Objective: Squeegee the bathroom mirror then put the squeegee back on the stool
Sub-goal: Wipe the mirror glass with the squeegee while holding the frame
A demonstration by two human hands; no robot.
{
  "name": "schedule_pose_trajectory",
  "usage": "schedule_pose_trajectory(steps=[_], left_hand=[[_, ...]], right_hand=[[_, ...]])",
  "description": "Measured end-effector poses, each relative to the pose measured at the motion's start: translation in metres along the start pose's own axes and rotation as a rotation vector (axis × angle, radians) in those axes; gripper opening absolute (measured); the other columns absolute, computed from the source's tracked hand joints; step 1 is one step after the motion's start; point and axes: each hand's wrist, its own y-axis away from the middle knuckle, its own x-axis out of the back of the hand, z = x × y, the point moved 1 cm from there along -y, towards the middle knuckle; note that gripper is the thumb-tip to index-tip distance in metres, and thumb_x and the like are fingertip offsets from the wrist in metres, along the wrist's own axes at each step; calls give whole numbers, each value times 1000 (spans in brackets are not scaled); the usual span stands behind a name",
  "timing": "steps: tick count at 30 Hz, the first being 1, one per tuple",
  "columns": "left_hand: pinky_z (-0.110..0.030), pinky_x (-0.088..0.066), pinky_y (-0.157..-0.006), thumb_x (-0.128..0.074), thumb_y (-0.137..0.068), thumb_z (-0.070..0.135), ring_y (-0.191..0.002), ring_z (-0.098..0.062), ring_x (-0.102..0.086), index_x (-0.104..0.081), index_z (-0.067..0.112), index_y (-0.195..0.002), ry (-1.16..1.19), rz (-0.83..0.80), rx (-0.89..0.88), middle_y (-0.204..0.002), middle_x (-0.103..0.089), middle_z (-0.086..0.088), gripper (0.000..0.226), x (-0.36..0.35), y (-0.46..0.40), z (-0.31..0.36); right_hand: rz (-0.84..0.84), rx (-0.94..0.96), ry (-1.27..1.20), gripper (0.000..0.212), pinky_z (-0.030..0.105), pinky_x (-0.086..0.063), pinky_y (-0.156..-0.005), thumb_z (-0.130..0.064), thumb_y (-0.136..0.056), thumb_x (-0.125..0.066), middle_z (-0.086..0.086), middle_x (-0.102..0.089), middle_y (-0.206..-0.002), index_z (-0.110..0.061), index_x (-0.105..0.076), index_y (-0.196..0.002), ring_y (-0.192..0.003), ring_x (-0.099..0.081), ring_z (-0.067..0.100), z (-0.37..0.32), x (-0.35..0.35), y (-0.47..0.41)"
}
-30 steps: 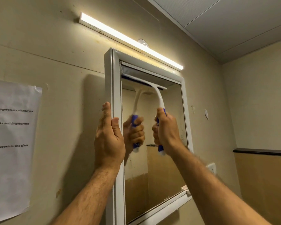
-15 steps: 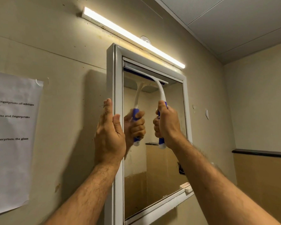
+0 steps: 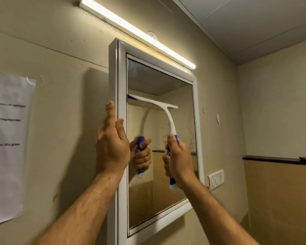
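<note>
Two hands: both raised at the mirror, centre of the frame
Left hand [image 3: 112, 147]: fingers straight and together, flat against the mirror's white left frame edge, holding nothing
Right hand [image 3: 179, 160]: fingers curled round the blue grip of the squeegee [image 3: 168, 117]
Squeegee: white blade lies across the glass about a third of the way down, curved neck running down to the grip
Mirror [image 3: 180, 138]: specks on the glass right of the neck
Light bar [image 3: 136, 32]: lit, above the mirror
Paper notice [image 3: 7, 138]: on the wall, left edge of the frame
</note>
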Motion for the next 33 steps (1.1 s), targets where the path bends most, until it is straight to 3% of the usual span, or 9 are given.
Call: schedule_pose_trajectory(steps=[1, 2, 3, 10, 16, 19, 22, 25, 33], left_hand=[[-31, -39, -97, -32, -102, 32, -133, -21, -38, -24, 20, -150, -2, 1, 5, -152, -33, -4, 50, 0, 0, 0], [-33, -40, -97, -32, -102, 32, -133, -23, -38, -25, 19, -150, -8, 1, 9, -152, -33, -5, 49, 0, 0, 1], [-35, -41, -98, -32, -103, 31, -133, -25, -38, -25, 19, -150, -20, 1, 13, -151, -33, -6, 49, 0, 0, 1], [-29, -43, -78, -31, -102, 33, -112, -28, -52, -27, 22, -149, -67, -5, 39, -133, -50, -14, 49, 2, -1, 0], [-30, -42, -88, -32, -101, 34, -119, -28, -51, -31, 22, -148, -70, 17, 47, -136, -51, -11, 48, 4, 2, 2], [-14, -36, -87, -32, -102, 34, -115, -20, -52, -32, 23, -148, -72, 19, 43, -135, -51, -9, 47, 3, 2, 1], [7, -30, -64, -35, -102, 33, -81, 2, -47, -32, 26, -147, -71, 30, 55, -115, -54, -12, 46, 3, 3, 0], [8, -29, -61, -36, -102, 32, -76, 16, -42, -32, 27, -147, -69, 26, 74, -102, -49, -7, 46, 4, 5, -1], [8, -29, -63, -34, -103, 30, -84, 24, -39, -30, 27, -148, -112, 4, 101, -100, -47, -5, 45, 4, 4, 1]], right_hand=[[-3, -9, -12, 40, 1, -40, -52, -21, -99, -32, 4, -25, -57, -11, -29, -60, -27, -43, -12, 6, 2, 8], [2, -2, -40, 41, 13, -40, -37, -30, -96, -39, 6, -28, -53, -8, -33, -62, -25, -44, 2, 18, 10, 8], [32, 13, -32, 44, 15, -30, -30, -41, -92, -45, 6, -33, -49, -4, -39, -67, -24, -39, 9, 27, 18, 7], [60, -4, 61, 35, 22, -35, -41, -42, -98, -39, -1, -41, -55, -13, -47, -79, -39, -36, 6, 34, 39, -22], [48, -9, 2, 34, 21, -33, -38, -38, -98, -40, -1, -40, -53, -12, -47, -78, -37, -35, 6, 59, 32, 0], [45, -3, -32, 32, 20, -33, -36, -34, -98, -42, 0, -39, -53, -10, -47, -78, -36, -35, 6, 75, 33, 11], [38, 23, -4, 32, 20, -33, -37, -35, -98, -41, 2, -40, -54, -10, -47, -79, -37, -35, 6, 66, 38, -1], [12, 23, -3, 32, 20, -35, -38, -37, -98, -41, 2, -41, -55, -10, -48, -82, -37, -37, 6, 55, 42, -15], [-6, -57, -64, 29, 17, -34, -38, -31, -97, -44, 4, -41, -57, -10, -49, -79, -39, -37, 4, 77, 45, 16]])
